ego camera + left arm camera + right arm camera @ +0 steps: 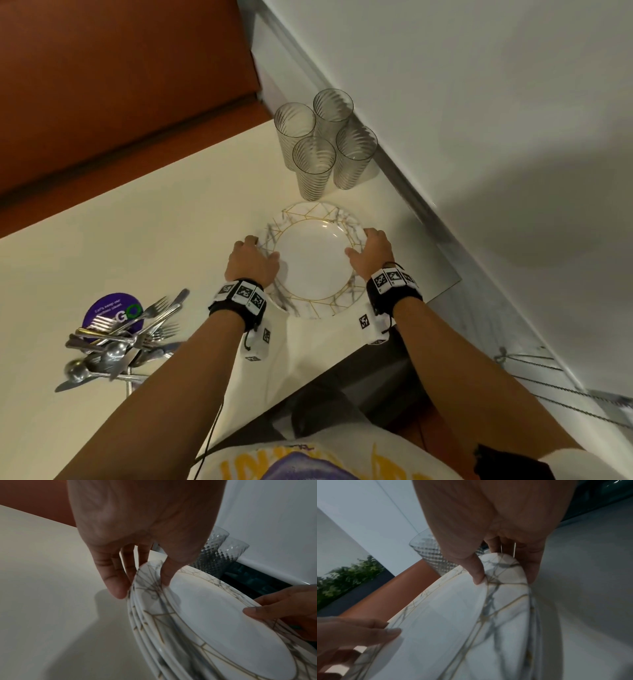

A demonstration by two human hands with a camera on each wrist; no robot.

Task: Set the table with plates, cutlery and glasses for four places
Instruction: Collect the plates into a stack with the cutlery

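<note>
At the left of the table (144, 219), near its front edge, the cutlery (116, 339) stands bunched in a holder, forks, spoons and knives fanning out over a purple round sticker (102, 308); nothing has been laid out from it yet. Further right, the left hand (251, 260) clasps the left rim of the stack of plates (310, 263), thumb pressed on the patterned top rim and fingers (116, 586) curled down beside and under the edge (the left wrist view shows several rims layered there, most likely all four plates). The stack sits toward the table's right edge, close to the front, and lies squarely between the two hands, so neither is nearer; the plates are round, so no long axis matters, only that the grips sit opposite each other across the middle. The right hand (371, 253) mirrors the left on the right rim, thumb on top and fingers (532, 566) down the outside edge. Just behind the stack, toward the far right corner against the wall (479, 102), four ribbed glasses (325, 144) stand upright in a tight cluster, very near the plates' far rim. The next lift probably has to come straight up and toward the person to clear them.
</note>
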